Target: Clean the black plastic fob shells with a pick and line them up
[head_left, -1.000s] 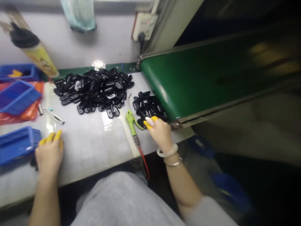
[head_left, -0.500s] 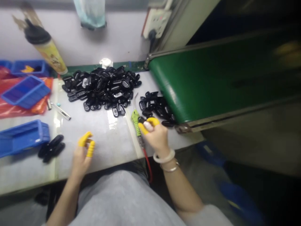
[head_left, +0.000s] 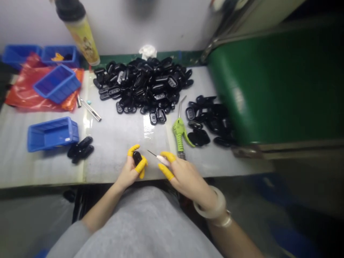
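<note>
Near the front edge of the table, my left hand (head_left: 129,171), with yellow finger cots, grips a black key fob case (head_left: 137,157) between thumb and fingers. To its right, my right hand (head_left: 186,176) pinches a thin tool with a white handle (head_left: 163,161). The tool's fine dark tip points left toward the case, apart from it. What kind of tip it has is too small to tell. Beyond my right hand lies a green air blow gun (head_left: 178,134). Behind both hands spreads a large pile of black key fob cases (head_left: 142,84).
A smaller group of black cases (head_left: 215,118) lies beside the green conveyor belt (head_left: 274,93). At left are a blue bin (head_left: 52,136), several black cases (head_left: 80,148), a tilted blue bin (head_left: 57,84) on red plastic (head_left: 24,87), a metal pen-like tool (head_left: 91,110) and a yellow bottle (head_left: 84,41).
My right hand has come away from the small group toward my left hand, carrying the white-handled tool. The left hand, open before, now holds a black case. The camera view has shifted.
</note>
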`<action>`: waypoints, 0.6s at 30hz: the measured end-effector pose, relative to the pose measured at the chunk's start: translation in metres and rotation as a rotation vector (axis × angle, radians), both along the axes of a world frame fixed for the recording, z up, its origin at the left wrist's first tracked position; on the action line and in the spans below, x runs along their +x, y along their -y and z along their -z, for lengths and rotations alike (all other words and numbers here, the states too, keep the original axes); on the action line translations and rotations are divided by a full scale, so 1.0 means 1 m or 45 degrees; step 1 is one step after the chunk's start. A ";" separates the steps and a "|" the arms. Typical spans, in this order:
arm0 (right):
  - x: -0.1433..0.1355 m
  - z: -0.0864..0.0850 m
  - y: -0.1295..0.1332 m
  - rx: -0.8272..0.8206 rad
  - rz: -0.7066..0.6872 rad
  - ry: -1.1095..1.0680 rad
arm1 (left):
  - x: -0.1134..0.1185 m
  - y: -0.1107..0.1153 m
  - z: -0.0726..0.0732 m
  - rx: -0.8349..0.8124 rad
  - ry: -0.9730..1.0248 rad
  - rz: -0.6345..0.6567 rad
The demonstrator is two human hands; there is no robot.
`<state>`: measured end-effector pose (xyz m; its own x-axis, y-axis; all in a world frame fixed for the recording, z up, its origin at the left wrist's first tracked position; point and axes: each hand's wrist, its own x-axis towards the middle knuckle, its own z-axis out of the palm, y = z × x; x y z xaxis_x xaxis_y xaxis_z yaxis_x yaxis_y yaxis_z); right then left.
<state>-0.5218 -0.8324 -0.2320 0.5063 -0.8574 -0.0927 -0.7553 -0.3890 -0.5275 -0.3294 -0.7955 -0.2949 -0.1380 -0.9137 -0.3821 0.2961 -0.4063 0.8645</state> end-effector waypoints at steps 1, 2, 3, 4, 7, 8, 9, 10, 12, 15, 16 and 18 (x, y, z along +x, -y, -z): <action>0.000 -0.002 0.000 -0.042 -0.075 -0.049 | 0.000 0.000 0.001 0.014 0.024 0.013; 0.000 -0.004 -0.001 -0.076 -0.151 -0.078 | 0.000 0.000 0.003 0.028 0.055 0.014; 0.001 -0.005 -0.003 -0.099 -0.219 -0.106 | 0.000 -0.001 0.004 0.038 0.092 0.010; 0.003 -0.006 -0.004 -0.114 -0.273 -0.138 | 0.000 -0.001 0.004 0.043 0.126 -0.001; 0.006 -0.009 -0.007 -0.160 -0.330 -0.238 | 0.000 0.000 0.004 0.062 0.165 -0.006; 0.007 -0.009 -0.007 -0.168 -0.330 -0.254 | 0.001 0.001 0.003 0.075 0.163 0.002; 0.007 -0.010 -0.006 -0.167 -0.332 -0.257 | 0.001 0.001 0.003 0.087 0.162 0.012; 0.008 -0.010 -0.005 -0.161 -0.335 -0.253 | 0.001 0.002 0.003 0.096 0.167 0.023; 0.008 -0.010 -0.004 -0.152 -0.337 -0.240 | 0.001 0.003 0.003 0.086 0.202 0.039; 0.009 -0.010 -0.003 -0.152 -0.331 -0.235 | 0.002 0.003 0.005 0.032 0.301 0.050; 0.009 -0.011 -0.002 -0.156 -0.331 -0.240 | 0.002 0.003 0.006 0.014 0.337 0.054; 0.009 -0.012 -0.002 -0.170 -0.335 -0.256 | 0.002 0.003 0.006 -0.009 0.389 0.064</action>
